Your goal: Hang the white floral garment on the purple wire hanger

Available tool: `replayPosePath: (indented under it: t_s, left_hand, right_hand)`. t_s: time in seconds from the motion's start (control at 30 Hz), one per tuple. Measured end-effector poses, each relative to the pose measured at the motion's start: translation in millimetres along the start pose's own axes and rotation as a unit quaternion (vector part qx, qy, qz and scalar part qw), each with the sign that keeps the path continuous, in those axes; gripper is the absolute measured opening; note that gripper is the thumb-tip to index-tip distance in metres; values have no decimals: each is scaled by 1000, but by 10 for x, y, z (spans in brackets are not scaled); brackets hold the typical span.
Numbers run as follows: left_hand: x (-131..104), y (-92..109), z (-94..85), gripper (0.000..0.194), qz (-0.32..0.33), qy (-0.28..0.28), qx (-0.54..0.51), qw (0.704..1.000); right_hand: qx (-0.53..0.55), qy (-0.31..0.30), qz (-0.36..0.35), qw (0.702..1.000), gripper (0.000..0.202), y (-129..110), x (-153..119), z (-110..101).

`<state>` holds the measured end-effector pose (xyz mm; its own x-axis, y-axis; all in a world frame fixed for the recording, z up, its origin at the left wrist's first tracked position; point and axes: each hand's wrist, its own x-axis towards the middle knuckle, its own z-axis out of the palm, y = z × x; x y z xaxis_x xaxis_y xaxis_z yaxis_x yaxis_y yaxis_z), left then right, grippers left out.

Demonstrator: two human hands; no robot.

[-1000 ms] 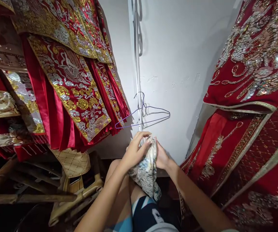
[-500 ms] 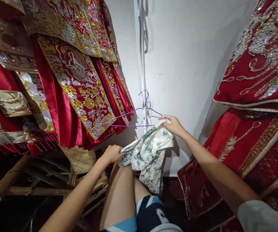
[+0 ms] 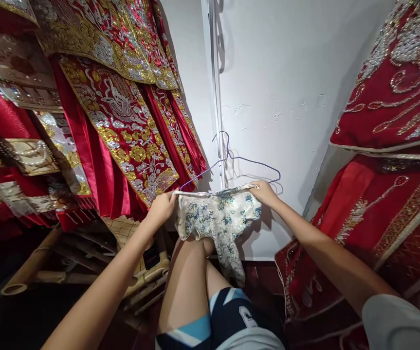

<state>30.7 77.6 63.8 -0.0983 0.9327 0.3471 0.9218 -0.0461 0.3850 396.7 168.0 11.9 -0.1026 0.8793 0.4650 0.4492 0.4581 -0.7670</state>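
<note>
One left hand [image 3: 163, 210], one right hand [image 3: 264, 193], both pinching crumpled floral cloth [image 3: 210, 214], wiry hanger [image 3: 228, 154]

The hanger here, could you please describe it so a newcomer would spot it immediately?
Between the red clothes on either side, find the white wall and upright pole. The purple hanger crosses the pole's lower part and shows above the flowered cloth. Its thin, open outline sets it apart from the embroidered clothes.

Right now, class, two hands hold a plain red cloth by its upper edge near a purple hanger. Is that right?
Not quite: the cloth is whitish with a bluish pattern, not plain red, as the head view shows. The left hand and right hand do hold its upper edge near the purple hanger.
</note>
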Motion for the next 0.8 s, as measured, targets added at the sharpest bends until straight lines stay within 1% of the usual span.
replayPosePath:
  t_s: [0.07, 0.17, 0.23, 0.3, 0.33, 0.4, 0.43, 0.47, 0.5, 0.53, 0.57, 0.6, 0.67, 0.7, 0.73, 0.8]
  left_hand:
    - [116, 143, -40, 42, 11, 26, -48, 998]
    - [333, 433, -65, 39, 54, 74, -123, 988]
    - [459, 641, -49, 37, 93, 80, -143, 982]
    - [533, 805, -11, 34, 138, 77, -139, 978]
    - [548, 860, 10, 32, 157, 77, -132, 976]
    - [537, 909, 47, 29, 182, 91, -120, 972]
    - [518, 910, 59, 29, 189, 103, -118, 969]
    - [496, 903, 65, 29, 194, 114, -118, 967]
    - [475, 892, 65, 29, 198, 121, -120, 965]
    - [459, 881, 59, 30, 201, 125, -122, 964]
    - [451, 872, 49, 30, 203, 124, -120, 964]
    - [453, 862, 34, 30, 203, 120, -117, 965]
    - [486, 824, -6, 27, 190, 120, -116, 968]
    - [515, 789, -30, 24, 169, 128, -123, 969]
    - [547, 744, -54, 22, 137, 140, -138, 971]
    - [606, 638, -99, 24, 60, 144, -188, 970]
  right_hand:
    - [-5, 2, -2, 1000, 25, -50, -63, -61]
    - [-6, 8, -2, 1000, 29, -136, -152, -33]
    - [-2, 8, -6, 1000, 29, -191, -220, 23]
    - [4, 6, -14, 1000, 28, -235, -295, 51]
    - [7, 16, -20, 1000, 26, -250, -329, 42]
    - [8, 74, -31, 997, 16, -257, -372, -33]
    - [7, 116, -30, 993, 25, -246, -373, -96]
    - [4, 156, -24, 988, 43, -226, -357, -172]
    - [0, 186, -14, 983, 60, -197, -322, -257]
    - [-5, 196, -5, 981, 70, -162, -271, -348]
    - [-10, 188, -1, 982, 70, -124, -208, -443]
    - [-14, 169, -1, 986, 63, -88, -139, -539]
    - [-5, 108, -3, 994, 37, -35, -13, -731]
    - [15, 67, 5, 998, 26, -25, 33, -819]
    - [45, 20, 23, 999, 21, -27, 64, -895]
    - [134, -78, 81, 985, 24, -69, 84, -982]
